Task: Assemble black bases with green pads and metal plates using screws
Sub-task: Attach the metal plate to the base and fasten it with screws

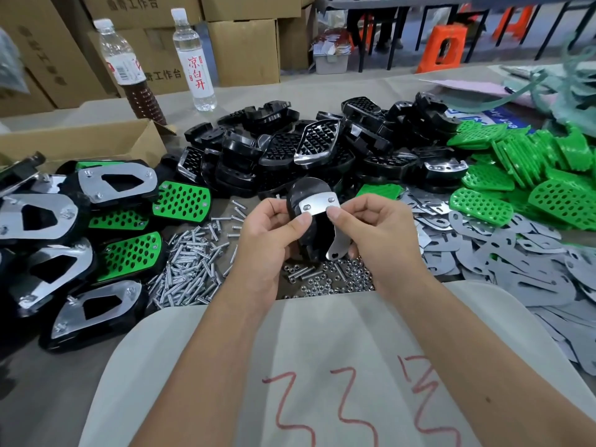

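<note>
Cardboard cartons (245, 50) and two bottles line the upper left behind our grey worktable (322, 88). Mid-frame, our left hand (271, 233) curls round a glossy black oval base (311, 221), thumb pressing the bright metal plate (319, 204); our right hand (374, 227) pinches the plate's edge. We should keep both holes aligned before driving silver screws (190, 259).

Table (322, 88), black bases (306, 150), green pads (516, 175), metal plates (516, 262), screws (190, 256), bottles (193, 59)
</note>
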Demonstrator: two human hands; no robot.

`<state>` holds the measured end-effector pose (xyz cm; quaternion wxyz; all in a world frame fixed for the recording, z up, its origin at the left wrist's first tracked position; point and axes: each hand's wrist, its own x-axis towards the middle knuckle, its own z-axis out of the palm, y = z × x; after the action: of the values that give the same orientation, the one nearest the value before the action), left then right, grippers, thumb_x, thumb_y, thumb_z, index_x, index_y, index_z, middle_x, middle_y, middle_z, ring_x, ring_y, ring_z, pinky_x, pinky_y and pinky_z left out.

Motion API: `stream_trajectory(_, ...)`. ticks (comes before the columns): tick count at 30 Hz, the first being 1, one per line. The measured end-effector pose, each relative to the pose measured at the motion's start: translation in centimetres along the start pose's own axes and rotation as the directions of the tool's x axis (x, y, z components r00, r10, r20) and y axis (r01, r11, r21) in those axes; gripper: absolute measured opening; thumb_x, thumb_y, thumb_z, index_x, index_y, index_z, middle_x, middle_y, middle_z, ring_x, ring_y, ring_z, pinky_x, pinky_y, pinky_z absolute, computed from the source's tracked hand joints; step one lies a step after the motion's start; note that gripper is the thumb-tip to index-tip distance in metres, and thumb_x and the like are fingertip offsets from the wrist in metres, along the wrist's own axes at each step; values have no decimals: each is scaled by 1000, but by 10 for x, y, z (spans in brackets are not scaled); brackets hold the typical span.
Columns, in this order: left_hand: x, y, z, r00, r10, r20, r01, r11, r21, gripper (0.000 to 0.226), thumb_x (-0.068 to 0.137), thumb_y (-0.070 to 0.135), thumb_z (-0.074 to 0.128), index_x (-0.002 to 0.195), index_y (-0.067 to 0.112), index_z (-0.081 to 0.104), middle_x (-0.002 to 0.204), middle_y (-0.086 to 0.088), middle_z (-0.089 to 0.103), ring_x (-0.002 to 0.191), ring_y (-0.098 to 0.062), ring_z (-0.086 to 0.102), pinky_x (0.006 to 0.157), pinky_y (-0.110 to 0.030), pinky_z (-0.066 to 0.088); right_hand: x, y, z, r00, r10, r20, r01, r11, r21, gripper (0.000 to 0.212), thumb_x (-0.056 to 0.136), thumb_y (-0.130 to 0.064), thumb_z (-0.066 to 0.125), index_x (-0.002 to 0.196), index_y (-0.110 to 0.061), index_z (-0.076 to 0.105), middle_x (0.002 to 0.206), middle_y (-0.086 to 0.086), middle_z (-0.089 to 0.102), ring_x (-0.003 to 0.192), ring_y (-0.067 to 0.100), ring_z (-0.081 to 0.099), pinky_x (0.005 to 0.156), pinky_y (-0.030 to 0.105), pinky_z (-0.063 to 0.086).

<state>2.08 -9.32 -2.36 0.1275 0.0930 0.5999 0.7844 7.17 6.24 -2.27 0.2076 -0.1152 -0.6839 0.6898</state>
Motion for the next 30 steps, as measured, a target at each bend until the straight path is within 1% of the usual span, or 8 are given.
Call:
stream_trajectory(3,-1,2,1,1000,6,19,-6,1000,24,12,95,3,70,106,8,67,98,-10,78,86,-26,74,83,-50,62,1,-1,-2,998,60,11,-60,998,29,17,88,-20,83,78,-9,73,69,17,73,56,31,56,41,26,40)
stream_trajectory(6,-3,2,3,1000,14,0,-14,1000,21,12,95,3,70,105,6,66,99,-13,76,92,-33,70,100,-66,52,4,-1,-3,995,98,2,-98,995,12,23,85,-25,86,75,-10,73,66,16,72,49,26,54,41,27,42)
stream_trajectory(10,-4,3,6,999,13,-48,-12,1000,19,11,89,8,74,97,11,67,97,-15,76,93,-35,70,101,-71,49,4,1,-2,996,87,-14,-87,994,-66,29,82,-33,87,78,-10,71,66,13,73,47,25,58,48,32,48)
stream_trajectory(15,-4,4,6,996,-7,-91,9,1000,20,19,83,19,75,99,13,66,113,-29,71,104,-48,71,97,-71,52,4,-1,-6,992,87,93,-86,996,-14,8,86,-10,83,86,-9,75,74,14,75,59,24,66,56,32,55)
stream_trajectory(17,-4,4,6,997,-7,-73,11,999,51,22,79,18,78,98,16,65,110,-27,73,103,-49,71,94,-69,55,4,-2,-7,991,92,96,-92,996,0,7,86,-6,82,88,-6,76,74,16,75,61,24,67,54,29,55)
stream_trajectory(20,-3,0,3,999,-8,-38,13,991,132,38,78,-5,77,102,21,62,99,-19,77,85,-37,73,82,-63,61,3,-1,-6,991,105,83,-106,994,-2,7,86,-5,82,89,-4,76,75,18,75,61,25,67,53,27,54)
stream_trajectory(23,-2,0,3,1000,-8,-28,13,984,175,47,78,-16,72,93,28,62,87,-12,78,74,-27,71,66,-44,62,4,-1,-5,992,97,76,-95,995,-23,8,85,-6,83,90,-5,76,78,20,75,61,26,66,52,25,53)
stream_trajectory(30,-3,2,4,1000,-10,20,6,980,197,48,70,-12,77,101,18,55,84,-7,77,73,-20,70,66,-37,60,0,0,0,999,36,6,-35,997,-65,11,82,-11,87,80,-11,75,66,6,73,56,15,66,50,23,49)
